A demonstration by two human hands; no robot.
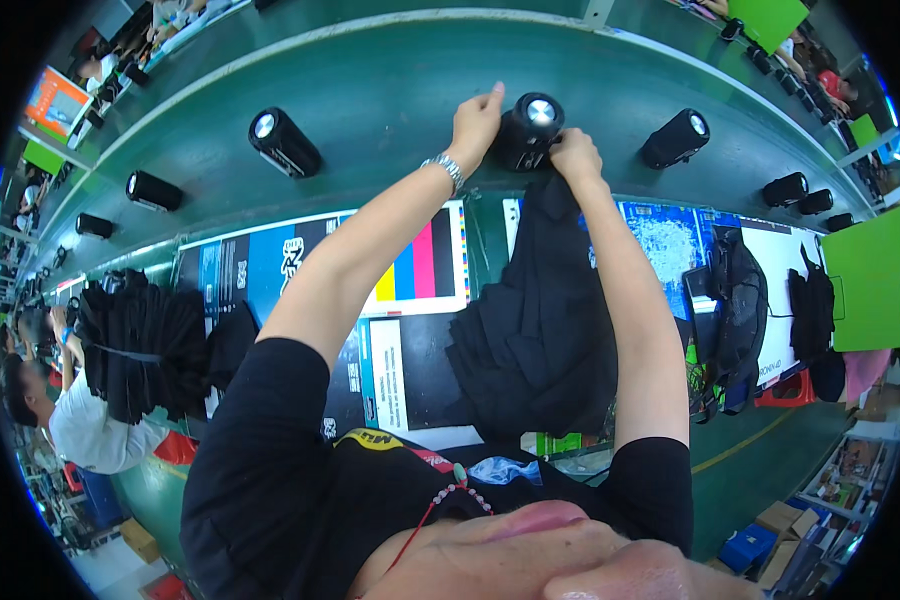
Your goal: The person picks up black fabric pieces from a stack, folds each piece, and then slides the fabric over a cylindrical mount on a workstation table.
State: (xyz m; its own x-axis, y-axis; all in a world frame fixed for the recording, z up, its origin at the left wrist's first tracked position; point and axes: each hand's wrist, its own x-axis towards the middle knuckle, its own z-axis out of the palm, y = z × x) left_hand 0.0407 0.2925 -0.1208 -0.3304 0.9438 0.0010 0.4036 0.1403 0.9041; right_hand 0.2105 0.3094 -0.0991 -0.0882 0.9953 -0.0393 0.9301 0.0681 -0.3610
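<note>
A black cylindrical speaker point(526, 135) with a shiny silver round end stands on the green conveyor belt, between my two hands. My left hand point(478, 125) is against its left side, one fingertip pointing up and the other fingers partly hidden. At its lower right side, my right hand point(576, 155) has its fingers bent and closed against the speaker; the fingertips are partly hidden. Just below the speaker, black cloth pieces point(540, 310) lie in a fanned stack, their top end reaching the belt's edge under my right wrist.
More black speakers stand along the belt, one to the left point(285, 143) and one to the right point(676, 138). A tied bundle of black cloth point(145, 345) lies left on the printed worktop point(420, 375). A black bag point(738, 320) lies right. A co-worker point(95, 420) sits at left.
</note>
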